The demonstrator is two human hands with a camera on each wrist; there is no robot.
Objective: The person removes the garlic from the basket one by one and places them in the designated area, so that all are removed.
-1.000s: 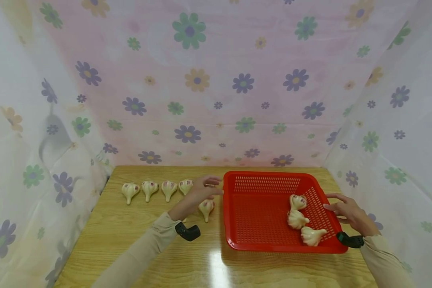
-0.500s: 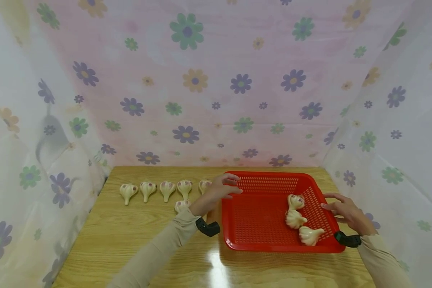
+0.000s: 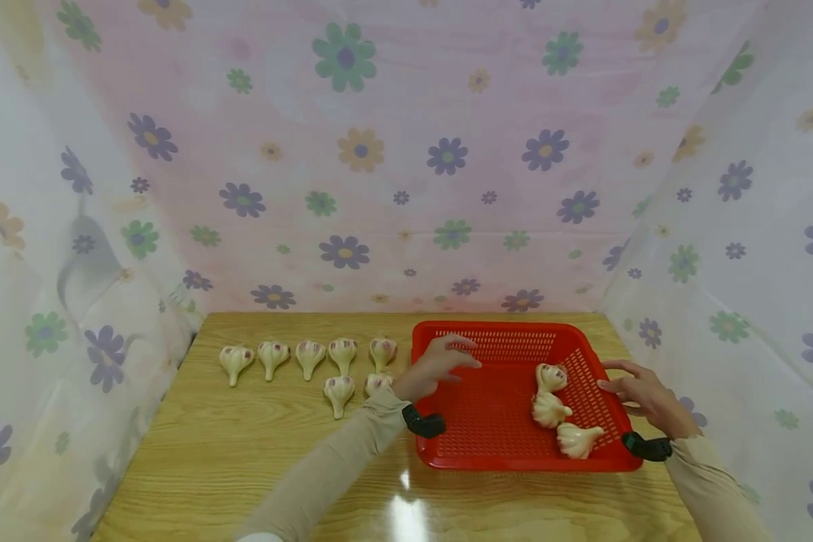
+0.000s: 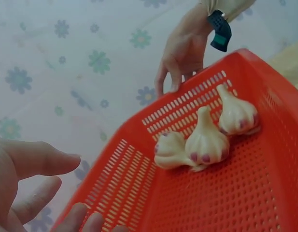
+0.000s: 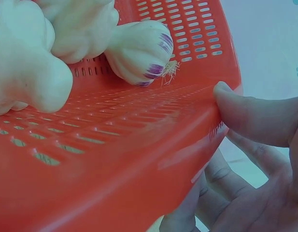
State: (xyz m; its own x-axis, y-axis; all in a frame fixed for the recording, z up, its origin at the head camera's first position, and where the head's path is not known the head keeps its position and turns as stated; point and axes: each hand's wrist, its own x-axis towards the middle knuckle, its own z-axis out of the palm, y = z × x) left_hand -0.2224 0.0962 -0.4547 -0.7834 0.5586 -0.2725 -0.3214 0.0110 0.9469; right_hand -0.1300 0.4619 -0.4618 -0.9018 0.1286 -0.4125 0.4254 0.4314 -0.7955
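Observation:
My left hand (image 3: 440, 363) hovers over the left part of the red plastic basket (image 3: 494, 463), fingers spread and nothing in its grasp. In the left wrist view its thumb and fingers (image 4: 47, 162) are apart. At the basket's right side, my right hand (image 3: 644, 393) holds the rim, with the thumb (image 5: 255, 116) on top and the other fingers outside and below. Three garlic bulbs lie inside against the right wall: a far bulb (image 3: 552, 376), a middle bulb (image 3: 549, 410) and a near bulb (image 3: 578, 440).
Left of the basket, several garlic bulbs (image 3: 309, 357) form a back row on the wooden table (image 3: 244, 459). Two more, a left bulb (image 3: 339, 393) and a right bulb (image 3: 378, 384) partly behind the left wrist, lie in front. Flowered sheeting (image 3: 406, 150) encloses the table's back and sides.
My left hand has moved right, from above the bulbs on the table to over the basket, uncovering bulbs behind it. The right hand stays at the rim; the view shifts slightly.

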